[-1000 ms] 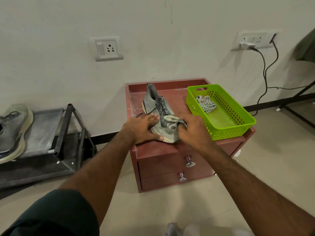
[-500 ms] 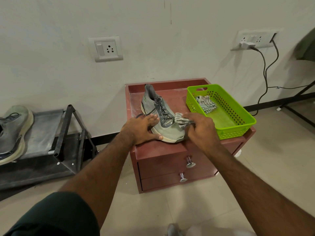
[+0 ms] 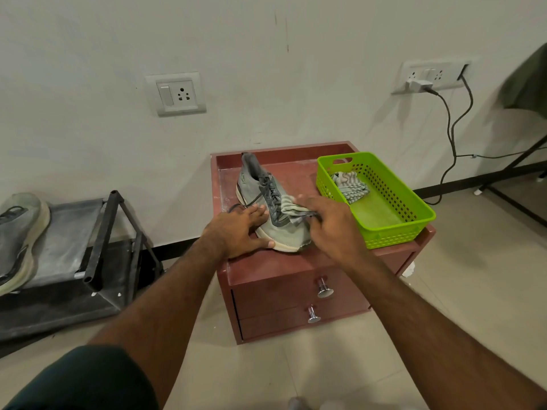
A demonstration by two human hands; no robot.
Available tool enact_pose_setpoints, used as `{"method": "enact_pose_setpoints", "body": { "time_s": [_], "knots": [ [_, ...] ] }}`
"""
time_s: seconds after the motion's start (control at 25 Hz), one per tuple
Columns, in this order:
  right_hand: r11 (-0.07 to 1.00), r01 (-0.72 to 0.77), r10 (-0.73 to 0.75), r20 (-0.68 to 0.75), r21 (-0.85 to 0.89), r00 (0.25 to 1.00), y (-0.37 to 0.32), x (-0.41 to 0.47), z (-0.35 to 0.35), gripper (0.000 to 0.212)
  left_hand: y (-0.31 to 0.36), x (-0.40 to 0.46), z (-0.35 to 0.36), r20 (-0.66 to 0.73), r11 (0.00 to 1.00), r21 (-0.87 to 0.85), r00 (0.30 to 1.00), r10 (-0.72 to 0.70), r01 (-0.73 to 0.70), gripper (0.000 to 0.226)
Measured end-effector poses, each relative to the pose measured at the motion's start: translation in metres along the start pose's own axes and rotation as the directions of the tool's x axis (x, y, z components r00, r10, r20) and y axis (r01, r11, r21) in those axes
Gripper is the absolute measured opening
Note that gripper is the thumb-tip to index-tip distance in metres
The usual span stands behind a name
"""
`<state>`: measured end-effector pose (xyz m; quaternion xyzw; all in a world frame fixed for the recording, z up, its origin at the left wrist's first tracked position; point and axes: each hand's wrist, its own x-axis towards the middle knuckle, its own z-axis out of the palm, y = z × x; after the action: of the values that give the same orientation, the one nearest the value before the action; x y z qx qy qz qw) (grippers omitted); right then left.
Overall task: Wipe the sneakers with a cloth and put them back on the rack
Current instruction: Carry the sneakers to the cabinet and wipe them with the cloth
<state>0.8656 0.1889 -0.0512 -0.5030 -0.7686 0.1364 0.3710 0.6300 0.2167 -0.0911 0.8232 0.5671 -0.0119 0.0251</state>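
I see the rack (image 3: 71, 232) low on the left with one sneaker (image 3: 17, 238) already lying on it. In the middle stands the small drawer cabinet, and on its tabletop (image 3: 266, 264) the other sneaker (image 3: 266, 208) lies with its toe toward me, just left of a green basket (image 3: 414, 217) holding a spare rag (image 3: 349, 184). My left hand (image 3: 236, 232) lies flat against the shoe's near left side, fingers straight, steadying it. My right hand (image 3: 331, 223) pinches a striped cloth (image 3: 291, 207) against the laces and right flank. I judge the wiping step is in hand. Next I would keep the shoe braced, finish the toe and sole edge, then carry it left to the rack.
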Motion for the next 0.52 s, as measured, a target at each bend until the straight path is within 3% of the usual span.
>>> {"method": "enact_pose_setpoints", "body": {
  "time_s": [0.08,0.16,0.24,0.32,0.4,0.52],
  "knots": [
    [0.976,0.136,-0.106,0.175,-0.171,0.979,-0.002,0.002,0.012,0.040,-0.001,-0.001,0.001,-0.007,1.000,0.008,1.000,0.000,0.000,0.095],
    [0.943,0.199,-0.100,0.343,-0.267,0.934,-0.004,-0.003,0.016,0.040,0.002,0.000,0.000,-0.009,1.000,0.003,1.000,0.000,0.000,0.089],
    [0.962,0.104,-0.030,0.283,-0.251,0.959,-0.005,-0.004,0.005,0.033,0.003,-0.001,-0.001,-0.003,1.000,-0.009,1.000,-0.004,0.004,0.089],
    [0.965,-0.087,0.110,0.082,-0.249,0.991,0.005,0.000,-0.007,0.022,0.004,-0.002,-0.002,-0.002,1.000,-0.012,1.000,-0.013,0.013,0.092],
    [0.973,-0.153,0.141,-0.083,-0.175,0.987,0.016,0.000,-0.015,0.033,0.001,0.000,-0.002,0.007,1.000,-0.017,1.000,-0.017,0.017,0.094],
    [0.972,-0.117,0.137,0.090,-0.201,0.986,0.019,-0.014,-0.005,0.049,0.003,0.000,-0.002,0.012,1.000,-0.011,1.000,-0.017,0.017,0.090]
  ]
}}
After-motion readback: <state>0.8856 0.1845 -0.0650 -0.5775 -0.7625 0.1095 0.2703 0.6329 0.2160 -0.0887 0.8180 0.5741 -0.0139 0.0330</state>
